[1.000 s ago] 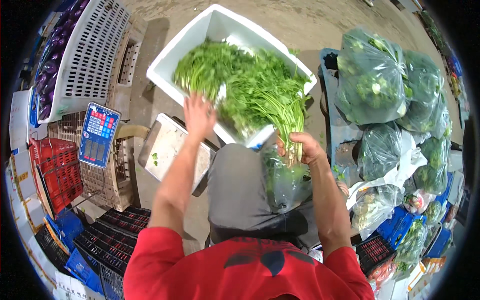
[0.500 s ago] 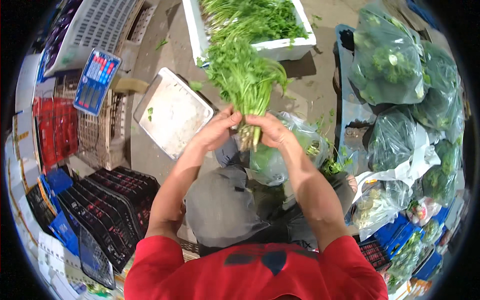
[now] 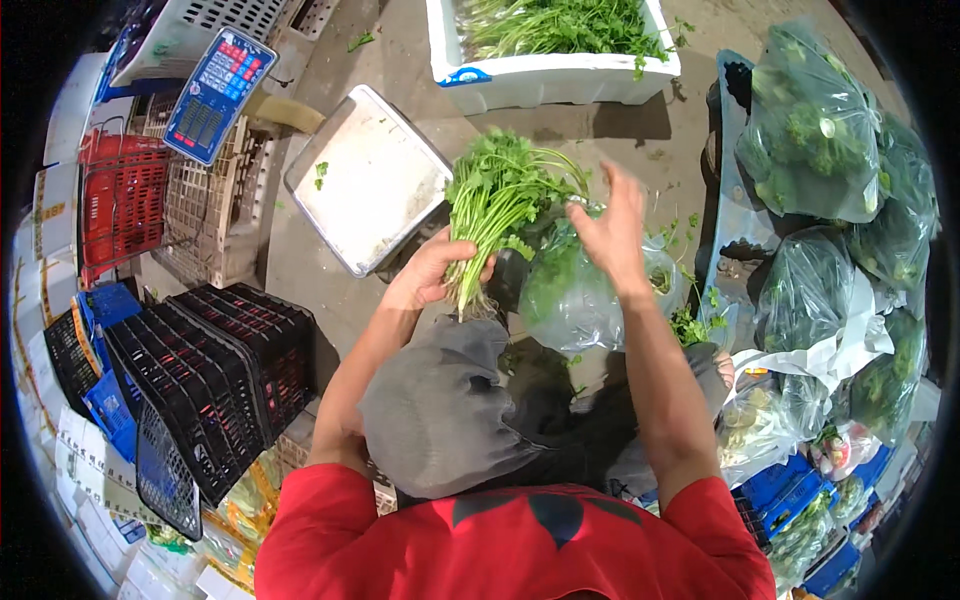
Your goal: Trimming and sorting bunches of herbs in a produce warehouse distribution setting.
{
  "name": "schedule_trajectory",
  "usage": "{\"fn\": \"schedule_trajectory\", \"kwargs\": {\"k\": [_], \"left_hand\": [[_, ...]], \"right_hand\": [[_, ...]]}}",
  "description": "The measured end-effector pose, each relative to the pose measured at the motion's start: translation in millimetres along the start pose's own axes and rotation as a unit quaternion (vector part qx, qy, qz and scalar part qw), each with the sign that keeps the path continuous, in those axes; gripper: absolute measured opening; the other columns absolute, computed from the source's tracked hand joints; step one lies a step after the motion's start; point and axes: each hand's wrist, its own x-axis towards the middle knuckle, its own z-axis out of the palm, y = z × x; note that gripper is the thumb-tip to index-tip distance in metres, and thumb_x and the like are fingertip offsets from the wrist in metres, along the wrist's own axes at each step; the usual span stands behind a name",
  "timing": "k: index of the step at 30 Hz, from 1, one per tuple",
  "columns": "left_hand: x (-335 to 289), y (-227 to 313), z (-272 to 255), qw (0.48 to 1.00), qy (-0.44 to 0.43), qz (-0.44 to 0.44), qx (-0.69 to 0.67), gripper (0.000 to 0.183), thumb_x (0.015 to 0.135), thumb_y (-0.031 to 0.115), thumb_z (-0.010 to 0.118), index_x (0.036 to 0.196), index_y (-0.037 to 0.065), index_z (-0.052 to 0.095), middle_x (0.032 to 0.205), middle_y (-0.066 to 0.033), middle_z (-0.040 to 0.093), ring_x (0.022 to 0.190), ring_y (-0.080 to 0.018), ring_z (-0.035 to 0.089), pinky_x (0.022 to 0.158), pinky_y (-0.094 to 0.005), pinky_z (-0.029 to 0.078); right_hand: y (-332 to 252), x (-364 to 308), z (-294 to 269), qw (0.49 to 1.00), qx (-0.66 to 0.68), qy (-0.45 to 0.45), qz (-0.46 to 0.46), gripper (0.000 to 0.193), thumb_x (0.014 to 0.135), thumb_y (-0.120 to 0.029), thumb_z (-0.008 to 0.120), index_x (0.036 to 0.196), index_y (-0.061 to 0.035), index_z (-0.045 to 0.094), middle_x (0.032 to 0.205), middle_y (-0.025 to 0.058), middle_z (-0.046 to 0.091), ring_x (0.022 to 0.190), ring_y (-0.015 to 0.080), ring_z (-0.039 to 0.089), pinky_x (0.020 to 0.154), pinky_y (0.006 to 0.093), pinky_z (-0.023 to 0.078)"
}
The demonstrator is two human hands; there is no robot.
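Note:
My left hand is closed around the stems of a leafy green bunch that looks like coriander, just above its pale roots. The leaves point away from me, and a few stems arch over to the right. Beside those stems, my right hand is raised with thumb and fingers apart, slightly blurred and holding nothing I can see. Below it, a clear plastic bag with greens inside sits on the floor by my legs. More of the same greens fill a white foam box at the far side.
A metal scale pan with a leaf scrap lies left of the bunch, near a blue scale display. Black crates and a red basket stand at left. Bagged vegetables rest on a blue pallet at right.
My right hand has let go of the bunch and moved up and to the right. The bunch, in my left hand, has come nearer to me and turned. The view has shifted.

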Motion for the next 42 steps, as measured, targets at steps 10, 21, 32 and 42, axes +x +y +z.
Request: {"fn": "schedule_trajectory", "kwargs": {"k": [10,21,32,42], "left_hand": [[2.1,9.2,11.6,0.939,0.199,0.18,0.217,0.056,0.081,-0.003,0.07,0.134,0.001,0.052,0.118,-0.0061,0.065,0.103,-0.017,0.064,0.092,-0.0327,0.052],[-56.8,-17.0,-59.3,0.908,0.252,0.113,0.317,0.055,0.08,-0.004,0.067,0.133,0.0,0.053,0.116,-0.0051,0.064,0.101,-0.0158,0.061,0.09,-0.0315,0.05],[-67.4,31.0,-8.8,0.927,0.219,0.277,0.125,0.051,0.084,0.016,0.077,0.127,0.002,0.054,0.098,-0.0104,0.067,0.081,-0.0223,0.067,0.068,-0.0367,0.058],[-19.4,45.6,11.0,0.919,0.188,0.321,0.13,0.057,0.083,0.018,0.08,0.131,0.002,0.054,0.105,-0.0099,0.068,0.089,-0.023,0.067,0.077,-0.0375,0.058]], "right_hand": [[-19.9,22.0,23.9,0.996,0.059,-0.062,-0.034,0.029,0.097,-0.017,0.06,0.121,-0.0005,0.059,0.081,0.0119,0.064,0.059,0.019,0.06,0.06,0.0378,0.05],[-18.6,62.7,-27.5,0.879,0.425,-0.094,0.197,0.024,0.102,-0.026,0.061,0.108,-0.0022,0.058,0.07,-0.0041,0.047,0.053,0.0079,0.045,0.049,0.0251,0.042],[-124.3,188.4,-96.4,0.975,-0.026,0.185,-0.118,0.101,0.089,-0.053,0.071,0.151,0.0123,0.027,0.149,0.0384,0.04,0.142,0.0438,0.04,0.118,0.042,0.033],[115.7,-117.5,98.9,0.892,-0.146,-0.426,-0.028,0.057,0.088,-0.038,0.071,0.131,-0.0048,0.054,0.125,0.0209,0.062,0.116,0.0401,0.061,0.097,0.0515,0.051]]}}
